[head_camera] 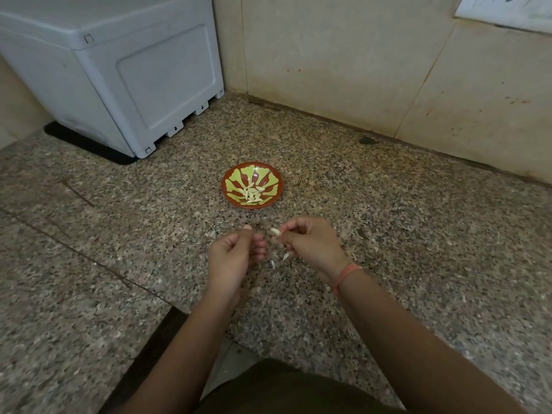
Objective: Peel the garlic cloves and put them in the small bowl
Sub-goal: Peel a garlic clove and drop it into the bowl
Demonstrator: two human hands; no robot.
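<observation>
Right hand [309,245] pinches a garlic clove [275,232] by one end (likely light, firm, slippery once bare). Left hand [234,255]: fingers curled, contents unclear.

This looks like a home kitchen. A speckled granite counter [388,222] fills most of the frame and meets a wall of large beige tiles [328,55] running across the top. In the upper left a white plastic appliance housing [119,73] stands on a black mat [86,144]. A white socket plate [507,8] is cut off at the upper right corner. Near the centre, a small bowl [270,177] painted red and green holds peeled garlic cloves [251,194]
</observation>
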